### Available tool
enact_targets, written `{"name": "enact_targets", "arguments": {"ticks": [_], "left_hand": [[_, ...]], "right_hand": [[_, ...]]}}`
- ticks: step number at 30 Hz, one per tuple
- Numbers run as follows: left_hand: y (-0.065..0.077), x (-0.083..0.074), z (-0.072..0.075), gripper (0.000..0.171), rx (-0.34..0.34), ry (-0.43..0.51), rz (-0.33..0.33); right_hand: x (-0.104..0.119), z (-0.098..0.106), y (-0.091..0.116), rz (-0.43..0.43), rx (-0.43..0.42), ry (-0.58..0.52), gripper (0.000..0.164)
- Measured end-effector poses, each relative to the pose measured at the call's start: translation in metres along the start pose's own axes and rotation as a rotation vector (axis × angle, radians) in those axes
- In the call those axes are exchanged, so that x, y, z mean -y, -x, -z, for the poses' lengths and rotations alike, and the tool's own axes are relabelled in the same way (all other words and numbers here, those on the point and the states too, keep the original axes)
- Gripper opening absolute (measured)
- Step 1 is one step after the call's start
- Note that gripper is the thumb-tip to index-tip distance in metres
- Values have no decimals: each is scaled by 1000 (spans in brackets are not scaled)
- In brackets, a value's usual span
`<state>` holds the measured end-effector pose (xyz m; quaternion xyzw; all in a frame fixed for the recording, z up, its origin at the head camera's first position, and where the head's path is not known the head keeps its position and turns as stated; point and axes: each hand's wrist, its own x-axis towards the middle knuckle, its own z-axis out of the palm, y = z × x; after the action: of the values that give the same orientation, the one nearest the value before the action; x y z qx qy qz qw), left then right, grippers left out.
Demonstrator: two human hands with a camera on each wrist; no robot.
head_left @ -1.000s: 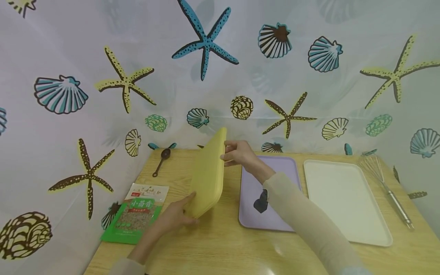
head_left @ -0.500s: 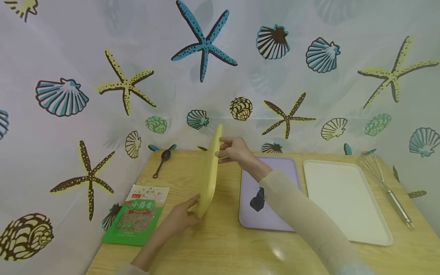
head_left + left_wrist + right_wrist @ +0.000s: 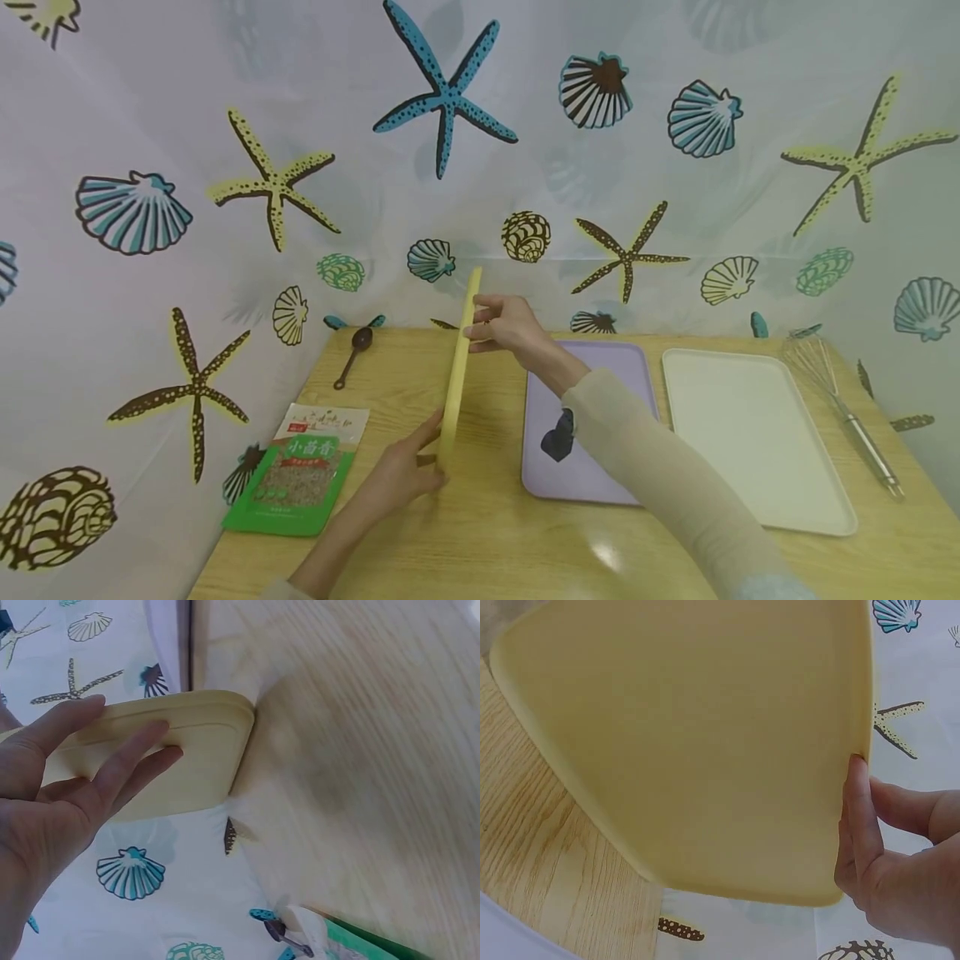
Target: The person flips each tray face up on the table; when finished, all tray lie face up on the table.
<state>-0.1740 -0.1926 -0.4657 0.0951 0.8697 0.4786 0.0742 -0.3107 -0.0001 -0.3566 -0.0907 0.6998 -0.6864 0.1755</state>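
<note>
A shallow yellow tray stands on edge above the table, seen almost edge-on in the head view. My left hand grips its near, lower edge between thumb and fingers. At the far, upper part, my right hand pinches the rim. In the left wrist view, fingers of the left hand lie along one face of the tray, the thumb at its edge. The right wrist view shows the tray's broad flat face, with the right hand holding its side rim.
A purple tray lies right of centre, partly under my right forearm. Further right are a cream tray and a metal whisk. To the left lie a green seed packet and a dark spoon. A seashell-patterned curtain hangs behind.
The yellow tray has turned from showing its broad side to nearly edge-on and shifted slightly left at the top. Both hands have kept hold, the right moving slightly left and up.
</note>
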Motion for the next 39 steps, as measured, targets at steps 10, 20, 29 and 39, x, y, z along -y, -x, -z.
{"name": "enact_targets", "arguments": {"ticks": [10, 20, 29, 39], "left_hand": [[6, -30, 2, 100, -84, 17, -17], [16, -60, 12, 108, -124, 42, -65], [20, -71, 22, 76, -166, -81, -52], [24, -80, 28, 64, -197, -156, -124]], "right_hand": [[2, -9, 1, 16, -2, -51, 68], [1, -17, -3, 1, 0, -77, 74], [2, -24, -6, -1, 9, -79, 73], [0, -30, -11, -1, 28, -65, 66]]}}
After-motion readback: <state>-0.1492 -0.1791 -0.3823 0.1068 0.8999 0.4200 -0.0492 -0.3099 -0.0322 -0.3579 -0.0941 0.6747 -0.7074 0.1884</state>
